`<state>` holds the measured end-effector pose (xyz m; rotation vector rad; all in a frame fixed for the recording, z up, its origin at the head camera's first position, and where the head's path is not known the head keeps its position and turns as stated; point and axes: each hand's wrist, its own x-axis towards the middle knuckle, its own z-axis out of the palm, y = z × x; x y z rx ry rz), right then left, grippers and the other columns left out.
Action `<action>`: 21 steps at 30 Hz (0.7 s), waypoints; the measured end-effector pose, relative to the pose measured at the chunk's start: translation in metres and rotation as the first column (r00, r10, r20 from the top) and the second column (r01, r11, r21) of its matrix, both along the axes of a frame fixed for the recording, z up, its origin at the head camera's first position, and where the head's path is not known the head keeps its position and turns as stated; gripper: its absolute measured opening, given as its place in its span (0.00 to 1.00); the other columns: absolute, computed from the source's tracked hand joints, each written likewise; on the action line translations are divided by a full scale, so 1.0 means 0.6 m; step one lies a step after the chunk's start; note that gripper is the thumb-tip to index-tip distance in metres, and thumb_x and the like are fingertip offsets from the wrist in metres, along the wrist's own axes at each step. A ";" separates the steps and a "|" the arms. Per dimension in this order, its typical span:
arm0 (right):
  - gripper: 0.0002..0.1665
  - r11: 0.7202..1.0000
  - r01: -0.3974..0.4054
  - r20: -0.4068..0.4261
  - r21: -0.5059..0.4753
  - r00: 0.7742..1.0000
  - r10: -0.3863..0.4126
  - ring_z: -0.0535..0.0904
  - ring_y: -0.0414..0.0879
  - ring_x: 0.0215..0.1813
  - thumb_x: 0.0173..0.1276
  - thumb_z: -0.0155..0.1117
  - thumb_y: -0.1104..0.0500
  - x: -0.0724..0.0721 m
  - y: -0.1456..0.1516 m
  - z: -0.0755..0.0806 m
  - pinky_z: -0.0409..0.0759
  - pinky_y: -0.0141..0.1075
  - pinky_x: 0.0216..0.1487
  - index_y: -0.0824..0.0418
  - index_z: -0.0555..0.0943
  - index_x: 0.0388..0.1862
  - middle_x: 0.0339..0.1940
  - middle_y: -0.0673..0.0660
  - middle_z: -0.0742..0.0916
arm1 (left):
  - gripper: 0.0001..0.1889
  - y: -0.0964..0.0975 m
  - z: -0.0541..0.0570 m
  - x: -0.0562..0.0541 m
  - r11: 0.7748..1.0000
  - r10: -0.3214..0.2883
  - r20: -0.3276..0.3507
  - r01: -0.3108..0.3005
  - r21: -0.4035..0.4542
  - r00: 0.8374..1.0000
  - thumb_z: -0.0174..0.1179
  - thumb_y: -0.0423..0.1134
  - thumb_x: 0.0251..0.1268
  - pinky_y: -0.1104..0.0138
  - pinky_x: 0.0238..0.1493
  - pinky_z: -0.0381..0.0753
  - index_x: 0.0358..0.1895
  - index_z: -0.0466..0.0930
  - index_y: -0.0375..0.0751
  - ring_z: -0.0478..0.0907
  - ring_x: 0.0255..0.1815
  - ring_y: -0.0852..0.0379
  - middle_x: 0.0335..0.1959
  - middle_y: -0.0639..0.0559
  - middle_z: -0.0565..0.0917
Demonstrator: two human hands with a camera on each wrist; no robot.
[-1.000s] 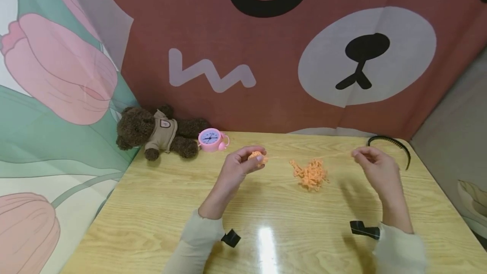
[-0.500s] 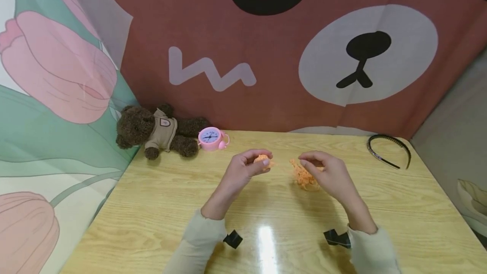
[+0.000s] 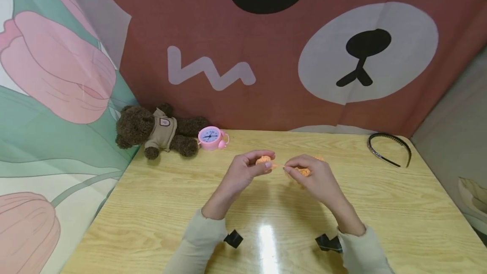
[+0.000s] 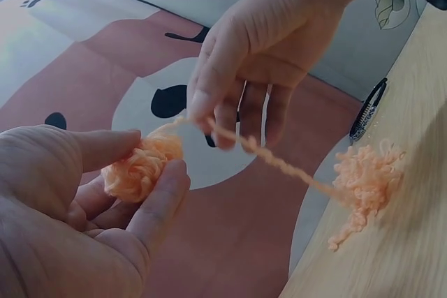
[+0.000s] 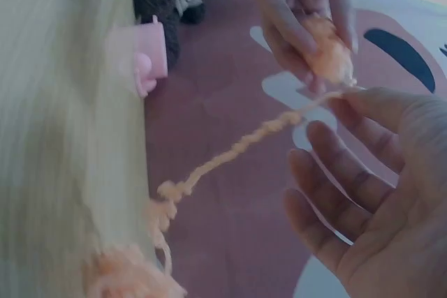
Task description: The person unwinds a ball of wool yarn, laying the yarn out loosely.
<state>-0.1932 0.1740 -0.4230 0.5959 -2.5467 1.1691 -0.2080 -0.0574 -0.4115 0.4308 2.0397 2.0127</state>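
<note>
My left hand (image 3: 243,172) holds a small ball of orange yarn (image 4: 143,169) between thumb and fingers, above the table. Close on its right, my right hand (image 3: 319,181) pinches the yarn strand (image 5: 258,134) between thumb and forefinger, its other fingers loosely bent. From that pinch the crinkled strand runs down to a loose heap of the same yarn (image 4: 367,179) on the table. In the head view my right hand covers most of this heap. A short length of yarn links the ball to the right fingertips in the left wrist view.
On the wooden table (image 3: 152,215), a brown teddy bear (image 3: 163,132) lies at the back left, with a pink alarm clock (image 3: 211,138) beside its legs. A black headband (image 3: 389,150) lies at the back right. A printed cloth (image 3: 274,75) hangs behind the table.
My right hand has come left from beside the headband to near the ball, and the stretch of yarn between the hands has shortened. My left hand has barely moved.
</note>
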 end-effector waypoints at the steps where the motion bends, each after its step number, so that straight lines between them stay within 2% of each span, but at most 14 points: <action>1: 0.04 1.000 0.026 -0.003 -0.009 1.000 -0.026 0.85 0.38 0.44 0.72 0.68 0.53 -0.001 0.007 0.002 0.86 0.38 0.42 0.47 0.89 0.41 0.42 0.45 0.90 | 0.17 0.000 0.000 0.000 1.000 0.008 0.000 -0.008 0.002 1.000 0.63 0.37 0.71 0.61 0.57 0.86 0.61 0.82 0.42 0.84 0.53 0.56 0.62 0.41 0.82; 5: 0.09 0.983 0.168 -0.009 -0.069 0.986 -0.169 0.82 0.29 0.43 0.73 0.66 0.52 -0.008 0.046 0.010 0.82 0.26 0.44 0.53 0.89 0.45 0.42 0.47 0.90 | 0.17 -0.002 0.003 -0.001 0.999 0.032 0.009 -0.032 0.009 0.999 0.63 0.35 0.71 0.61 0.57 0.86 0.61 0.82 0.41 0.86 0.49 0.57 0.61 0.41 0.83; 8: 0.12 0.953 0.279 -0.002 -0.121 0.960 -0.281 0.79 0.23 0.41 0.74 0.65 0.51 -0.012 0.079 0.014 0.77 0.19 0.44 0.56 0.89 0.46 0.41 0.43 0.89 | 0.17 -0.003 0.003 -0.002 0.999 0.035 0.015 -0.035 -0.003 0.999 0.64 0.36 0.71 0.61 0.57 0.86 0.61 0.83 0.43 0.86 0.46 0.58 0.59 0.40 0.83; 11: 0.14 0.917 0.363 0.012 -0.167 0.930 -0.366 0.78 0.22 0.38 0.75 0.64 0.50 -0.014 0.107 0.017 0.75 0.17 0.41 0.58 0.89 0.46 0.38 0.38 0.88 | 0.17 -0.003 0.003 -0.002 0.999 0.038 0.012 -0.038 -0.006 0.999 0.65 0.38 0.70 0.62 0.56 0.86 0.60 0.83 0.43 0.85 0.45 0.61 0.57 0.40 0.84; 16: 0.17 0.868 0.445 0.064 -0.221 0.895 -0.442 0.79 0.24 0.36 0.74 0.66 0.49 -0.015 0.136 0.021 0.74 0.18 0.36 0.61 0.88 0.47 0.33 0.29 0.85 | 0.17 -0.004 0.001 -0.003 0.997 0.064 0.016 -0.065 0.050 0.998 0.63 0.36 0.72 0.61 0.57 0.86 0.61 0.82 0.39 0.86 0.46 0.61 0.55 0.41 0.85; 21: 0.18 0.846 0.485 0.112 -0.224 0.875 -0.471 0.77 0.24 0.36 0.74 0.65 0.49 -0.016 0.151 0.023 0.73 0.18 0.35 0.61 0.88 0.49 0.32 0.23 0.81 | 0.16 -0.005 0.002 -0.005 0.989 0.113 0.030 -0.116 0.097 0.993 0.60 0.36 0.75 0.60 0.57 0.87 0.61 0.81 0.38 0.86 0.46 0.58 0.49 0.46 0.85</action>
